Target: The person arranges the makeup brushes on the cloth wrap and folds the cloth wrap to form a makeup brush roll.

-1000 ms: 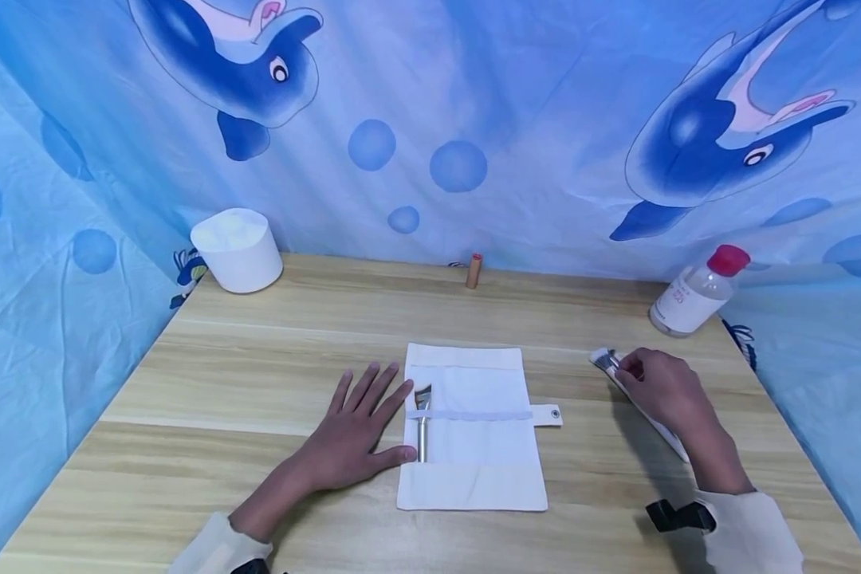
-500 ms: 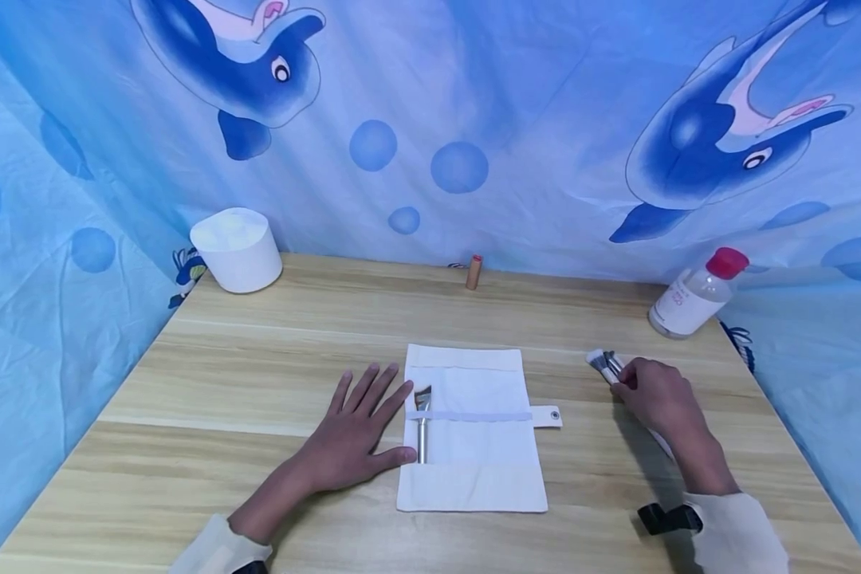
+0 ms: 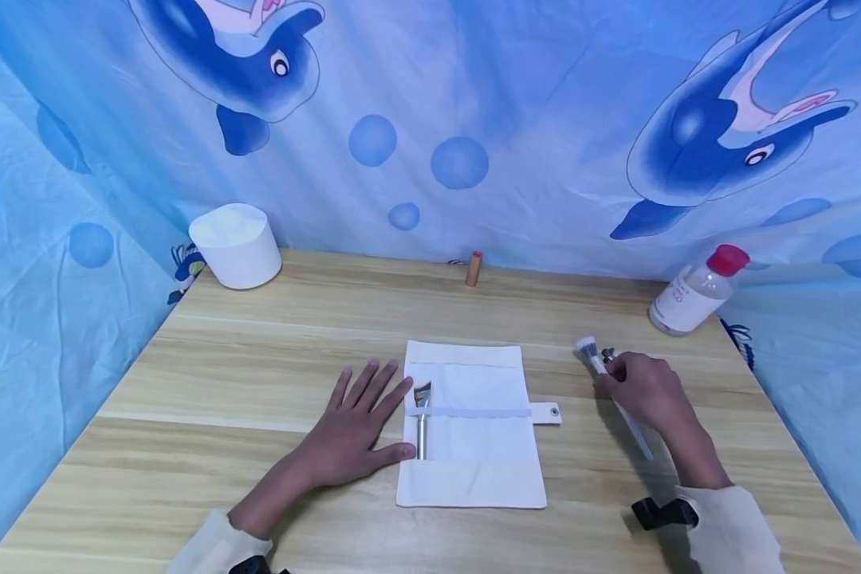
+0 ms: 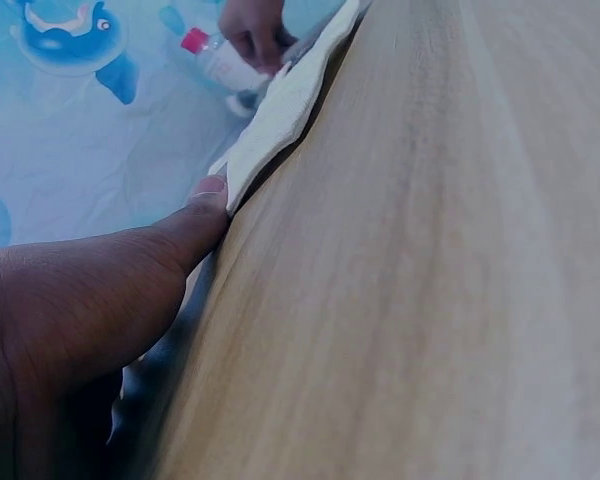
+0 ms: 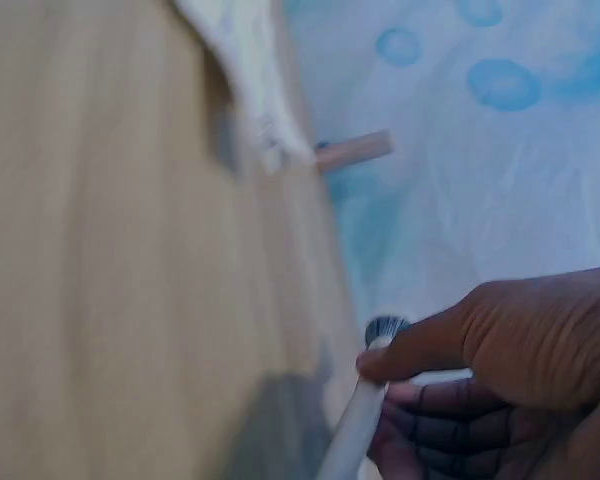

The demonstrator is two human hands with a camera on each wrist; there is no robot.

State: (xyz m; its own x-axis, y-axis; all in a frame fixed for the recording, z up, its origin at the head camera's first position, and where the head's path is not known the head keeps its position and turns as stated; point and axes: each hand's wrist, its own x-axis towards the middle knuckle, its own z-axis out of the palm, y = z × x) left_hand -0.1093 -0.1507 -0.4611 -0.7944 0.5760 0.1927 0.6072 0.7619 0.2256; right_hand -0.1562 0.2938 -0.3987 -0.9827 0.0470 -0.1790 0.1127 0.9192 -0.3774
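My right hand [image 3: 646, 389] pinches a makeup brush [image 3: 634, 433] with a white handle and pale bristles at the table's right side. Just past the fingers a second, darker brush head [image 3: 608, 354] shows; whether the hand holds it too, I cannot tell. In the right wrist view the thumb presses on the white brush handle [image 5: 352, 435]. My left hand [image 3: 355, 438] lies with fingers spread on the table, thumb and index fingertip at the left edge of an unrolled white cloth brush roll [image 3: 481, 438]. Under the roll's elastic band sits a silver-handled brush [image 3: 422, 426].
A white round container [image 3: 237, 251] stands at the back left. A small brown tube [image 3: 473, 269] is at the back edge. At the back right stands a clear bottle with a red cap [image 3: 696, 295]. A blue dolphin-print curtain [image 3: 531, 96] hangs behind the wooden table [image 3: 316, 307].
My right hand has moved a little left with the brush, whose head now stands further apart from the darker brush head. The left hand and the brush roll have kept their place.
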